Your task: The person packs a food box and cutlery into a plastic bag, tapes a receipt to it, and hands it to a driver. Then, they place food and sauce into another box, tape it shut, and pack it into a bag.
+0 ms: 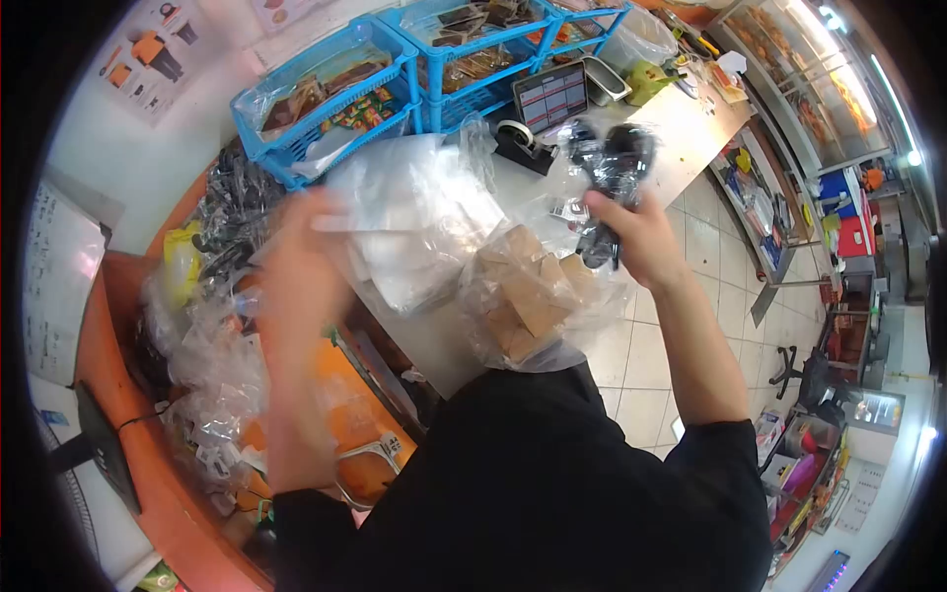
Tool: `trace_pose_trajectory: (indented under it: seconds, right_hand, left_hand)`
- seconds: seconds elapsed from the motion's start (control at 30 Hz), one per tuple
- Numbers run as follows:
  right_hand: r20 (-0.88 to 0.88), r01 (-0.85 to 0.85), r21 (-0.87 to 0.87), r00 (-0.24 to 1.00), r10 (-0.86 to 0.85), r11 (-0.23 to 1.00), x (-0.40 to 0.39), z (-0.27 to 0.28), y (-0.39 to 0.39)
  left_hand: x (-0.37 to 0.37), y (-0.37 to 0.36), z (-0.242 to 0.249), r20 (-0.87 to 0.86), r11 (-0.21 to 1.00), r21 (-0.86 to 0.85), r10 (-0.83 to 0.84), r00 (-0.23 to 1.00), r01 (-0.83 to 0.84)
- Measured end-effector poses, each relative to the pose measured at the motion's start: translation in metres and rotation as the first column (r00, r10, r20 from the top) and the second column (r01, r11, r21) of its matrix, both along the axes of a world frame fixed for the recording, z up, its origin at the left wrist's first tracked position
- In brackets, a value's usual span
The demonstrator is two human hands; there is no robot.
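Note:
My right hand [641, 237] is closed around a bundle of black utensils, apparently spoons, in clear wrap [621, 163], held up over the counter's edge. Smeared by motion, my left hand [308, 242] is beside a stack of clear plastic bags [419, 212]; whether it grips one is not visible. Between my arms, close to my body, lies a clear bag of folded brown cardboard pieces [528, 296]. Behind the bundle stands a black tape dispenser [523, 145].
Blue plastic baskets [335, 94] with packets line the back of the counter, near a tablet screen [552, 97]. Crumpled clear bags [212, 375] and black bags [237, 202] crowd the left. Tiled floor [656, 345] and shelves [755, 197] lie to the right.

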State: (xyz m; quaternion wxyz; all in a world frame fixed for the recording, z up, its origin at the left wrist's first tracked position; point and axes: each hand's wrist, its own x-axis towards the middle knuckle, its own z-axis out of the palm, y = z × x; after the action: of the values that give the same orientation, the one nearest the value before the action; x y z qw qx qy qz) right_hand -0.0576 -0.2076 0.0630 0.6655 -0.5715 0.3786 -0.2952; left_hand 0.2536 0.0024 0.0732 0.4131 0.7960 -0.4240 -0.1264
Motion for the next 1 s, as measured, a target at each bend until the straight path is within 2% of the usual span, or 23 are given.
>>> trace_pose_trajectory:
  seconds: [0.03,0.07,0.1,0.13,0.2,0.23,0.27,0.3,0.37,0.43,0.47,0.53,0.57,0.6,0.63,0.7,0.73,0.8,0.87,0.9,0.93,0.97,1.0]
  right_hand:
    - [-0.240,-0.008,-0.114,0.970,-0.020,0.993,0.005,0.002,0.000]
    - [-0.333,-0.064,-0.235,0.943,-0.018,0.970,0.007,0.000,-0.002]
    - [-0.419,-0.127,-0.347,0.907,-0.033,0.929,0.007,-0.002,-0.005]
    - [-0.413,-0.108,-0.341,0.910,-0.046,0.934,0.002,0.000,-0.007]
    - [-0.608,-0.299,-0.350,0.794,0.028,0.888,-0.012,0.008,-0.012]
    - [-0.602,-0.286,-0.344,0.798,0.024,0.894,-0.019,0.011,-0.015]
    - [-0.704,-0.400,-0.299,0.705,0.083,0.866,-0.029,0.013,-0.019]
    - [-0.792,-0.506,-0.231,0.594,0.141,0.831,-0.040,0.013,-0.021]
    - [-0.885,-0.749,0.018,0.296,0.359,0.662,-0.051,0.022,-0.023]
    - [-0.898,-0.795,0.183,0.104,0.427,0.578,-0.054,0.015,-0.019]
    - [-0.892,-0.797,0.182,0.112,0.437,0.577,-0.050,0.008,-0.019]
    - [-0.946,-0.846,-0.004,0.176,0.272,0.534,-0.033,-0.010,-0.014]
    - [-0.879,-0.825,-0.202,0.390,0.274,0.527,-0.019,-0.020,-0.009]
    - [-0.764,-0.759,-0.389,0.582,0.277,0.522,-0.006,-0.030,-0.005]
    - [-0.762,-0.764,-0.391,0.581,0.285,0.512,0.009,-0.045,-0.006]
    - [-0.807,-0.824,-0.554,0.567,0.163,0.124,0.036,-0.071,-0.013]
    - [-0.809,-0.827,-0.551,0.562,0.170,0.110,0.039,-0.072,-0.014]
    - [-0.784,-0.784,-0.611,0.618,-0.054,-0.110,0.043,-0.071,-0.016]
    - [-0.790,-0.789,-0.612,0.613,0.008,-0.058,0.039,-0.044,-0.010]
    - [-0.787,-0.789,-0.615,0.614,0.062,0.011,0.039,-0.034,-0.007]
    - [-0.794,-0.795,-0.606,0.604,0.071,-0.012,0.041,-0.033,-0.006]
    - [-0.826,-0.861,-0.482,0.508,0.245,0.159,0.042,-0.036,-0.004]
    - [-0.804,-0.899,-0.311,0.422,0.418,0.308,0.042,-0.040,-0.003]
  left_hand:
    - [-0.044,-0.019,-0.031,-0.041,0.894,-0.203,-0.416,0.908,0.400]
    - [-0.100,-0.041,-0.051,0.029,0.789,-0.269,-0.566,0.824,0.552]
    - [-0.137,-0.059,-0.053,0.100,0.674,-0.210,-0.706,0.701,0.708]
    - [-0.163,-0.068,-0.064,0.078,0.646,-0.182,-0.742,0.665,0.742]
    - [-0.176,-0.072,-0.065,0.049,0.609,-0.145,-0.783,0.620,0.780]
    - [-0.169,-0.073,-0.053,-0.086,0.563,0.056,-0.820,0.566,0.824]
    - [-0.161,-0.073,-0.047,-0.230,0.468,0.247,-0.823,0.520,0.849]
    - [-0.153,-0.067,-0.050,-0.242,0.451,0.260,-0.826,0.510,0.854]
    - [-0.130,-0.046,-0.055,-0.047,0.402,0.316,-0.898,0.438,0.859]
    - [-0.108,-0.027,-0.041,0.038,0.596,0.205,-0.797,0.602,0.776]
    - [-0.102,-0.019,-0.043,0.034,0.593,0.219,-0.798,0.602,0.775]
    - [-0.097,-0.002,-0.052,-0.148,0.839,-0.232,-0.530,0.835,0.492]
    - [-0.100,0.001,-0.056,-0.148,0.847,-0.224,-0.519,0.842,0.483]
    - [-0.104,0.004,-0.061,-0.302,0.881,-0.326,-0.442,0.845,0.344]
    - [-0.108,0.006,-0.063,-0.452,0.896,-0.405,-0.371,0.811,0.183]
    - [-0.115,-0.002,-0.065,-0.327,0.908,-0.386,-0.299,0.897,0.162]
    - [-0.118,-0.008,-0.066,-0.381,0.936,-0.350,-0.174,0.908,0.033]
    - [-0.125,-0.019,-0.064,-0.438,0.942,-0.315,-0.035,0.898,-0.117]
    - [-0.132,-0.029,-0.054,-0.705,0.927,-0.273,-0.009,0.709,-0.259]
    - [-0.136,-0.032,-0.057,-0.713,0.919,-0.276,0.001,0.701,-0.283]
    - [-0.139,-0.035,-0.062,-0.689,0.890,-0.358,-0.046,0.723,-0.284]
    - [-0.139,-0.036,-0.069,-0.656,0.855,-0.438,-0.094,0.748,-0.277]
    - [-0.137,-0.034,-0.082,-0.732,0.825,-0.467,-0.159,0.662,-0.318]
